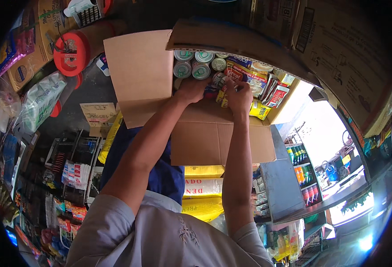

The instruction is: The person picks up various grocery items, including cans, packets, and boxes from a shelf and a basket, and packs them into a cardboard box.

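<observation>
- The open brown cardboard box (205, 133) sat directly ahead of the person, its flaps folded outward to the left, front and back.
- Inside the open brown cardboard box, a cluster of round silver-topped tin cans (195, 64) stood upright at the rear left, touching one another.
- Colourful flat snack packets in red, yellow and blue (260, 84) filled the right half of the box, lying just beside the cans.
- The left hand (190, 90) reached into the box at the front edge of the cans; its fingers were curled down over items there, but what they gripped could not be told.
- The right hand (239, 96) was in the box beside the left hand, fingers closed around a small yellow-and-red packet (222, 99).
- Both bare forearms rose from the lower edge, from the short sleeves of a light grey shirt (160, 236).
- A red round plastic tape dispenser (71, 52) lay to the left of the box, well apart from it.
- Yellow printed sacks (203, 187) were stacked below the box.
- Wire racks of small packaged goods (71, 173) stood at the lower left.
</observation>
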Demonstrator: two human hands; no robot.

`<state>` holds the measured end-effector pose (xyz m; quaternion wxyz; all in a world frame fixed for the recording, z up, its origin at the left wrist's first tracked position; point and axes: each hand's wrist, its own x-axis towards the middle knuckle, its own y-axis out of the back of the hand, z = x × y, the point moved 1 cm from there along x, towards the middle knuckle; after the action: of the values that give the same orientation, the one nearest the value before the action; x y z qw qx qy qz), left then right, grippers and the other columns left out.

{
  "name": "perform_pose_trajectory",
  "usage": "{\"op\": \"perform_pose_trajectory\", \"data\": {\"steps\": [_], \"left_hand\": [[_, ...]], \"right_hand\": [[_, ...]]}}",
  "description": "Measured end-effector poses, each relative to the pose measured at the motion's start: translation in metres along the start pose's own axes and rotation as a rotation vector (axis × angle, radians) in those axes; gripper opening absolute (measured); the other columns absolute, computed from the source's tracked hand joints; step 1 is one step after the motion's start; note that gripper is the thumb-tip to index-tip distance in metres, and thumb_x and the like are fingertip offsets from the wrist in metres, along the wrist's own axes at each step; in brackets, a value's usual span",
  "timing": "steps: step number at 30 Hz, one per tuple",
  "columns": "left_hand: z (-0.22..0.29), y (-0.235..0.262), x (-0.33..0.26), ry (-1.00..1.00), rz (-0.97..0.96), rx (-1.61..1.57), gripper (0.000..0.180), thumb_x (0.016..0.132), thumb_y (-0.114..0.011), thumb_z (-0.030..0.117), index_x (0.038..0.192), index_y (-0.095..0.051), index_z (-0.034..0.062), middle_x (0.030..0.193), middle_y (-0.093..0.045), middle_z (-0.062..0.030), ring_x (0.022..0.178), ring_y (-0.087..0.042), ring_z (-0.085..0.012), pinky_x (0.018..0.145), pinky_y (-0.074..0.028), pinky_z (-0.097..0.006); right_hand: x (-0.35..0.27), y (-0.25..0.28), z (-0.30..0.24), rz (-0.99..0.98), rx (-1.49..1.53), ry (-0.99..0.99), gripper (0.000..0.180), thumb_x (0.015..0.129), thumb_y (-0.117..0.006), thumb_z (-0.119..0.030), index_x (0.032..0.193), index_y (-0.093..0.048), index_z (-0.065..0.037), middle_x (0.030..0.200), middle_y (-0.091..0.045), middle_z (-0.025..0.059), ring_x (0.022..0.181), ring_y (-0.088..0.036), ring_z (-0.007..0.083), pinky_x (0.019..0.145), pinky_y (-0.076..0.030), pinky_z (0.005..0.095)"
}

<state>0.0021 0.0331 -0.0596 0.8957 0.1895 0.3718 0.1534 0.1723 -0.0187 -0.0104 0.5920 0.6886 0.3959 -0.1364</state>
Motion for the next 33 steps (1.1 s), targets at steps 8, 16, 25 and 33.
{"op": "perform_pose_trajectory", "data": {"steps": [8, 16, 25, 33], "left_hand": [[-0.009, -0.009, -0.002, -0.085, 0.078, 0.005, 0.057, 0.079, -0.062, 0.002, 0.133, -0.059, 0.0180, 0.114, -0.069, -0.0156, 0.103, -0.067, -0.0343, 0.084, -0.056, -0.046], [-0.008, -0.012, 0.000, -0.095, 0.048, 0.029, 0.052, 0.080, -0.062, 0.000, 0.131, -0.056, 0.0102, 0.114, -0.067, -0.0191, 0.101, -0.067, -0.0367, 0.082, -0.056, -0.048], [-0.005, -0.006, 0.000, -0.035, 0.078, 0.022, 0.040, 0.078, -0.065, 0.001, 0.118, -0.057, 0.0050, 0.108, -0.066, -0.0213, 0.102, -0.066, -0.0383, 0.083, -0.056, -0.047], [0.016, 0.014, 0.005, 0.092, -0.014, -0.157, 0.085, 0.073, -0.067, 0.009, 0.149, -0.031, 0.0023, 0.141, -0.049, -0.0270, 0.133, -0.045, -0.0433, 0.108, -0.041, -0.048]], "right_hand": [[-0.003, -0.005, -0.020, 0.121, 0.002, 0.187, 0.048, 0.075, -0.081, -0.035, 0.102, -0.066, 0.002, 0.100, -0.069, 0.0247, 0.100, -0.065, 0.0398, 0.090, -0.050, 0.0450], [-0.017, -0.028, -0.009, 0.329, -0.005, 0.283, 0.051, 0.076, -0.081, -0.040, 0.104, -0.065, 0.000, 0.104, -0.067, 0.0216, 0.100, -0.065, 0.0364, 0.089, -0.050, 0.0448], [-0.020, -0.028, -0.011, 0.342, 0.097, 0.096, 0.051, 0.075, -0.082, -0.040, 0.102, -0.065, 0.000, 0.102, -0.067, 0.0205, 0.097, -0.065, 0.0348, 0.087, -0.050, 0.0431], [-0.019, -0.029, -0.002, 0.405, 0.065, 0.163, 0.051, 0.073, -0.085, -0.038, 0.099, -0.065, 0.001, 0.097, -0.066, 0.0182, 0.093, -0.064, 0.0321, 0.085, -0.050, 0.0415]]}}
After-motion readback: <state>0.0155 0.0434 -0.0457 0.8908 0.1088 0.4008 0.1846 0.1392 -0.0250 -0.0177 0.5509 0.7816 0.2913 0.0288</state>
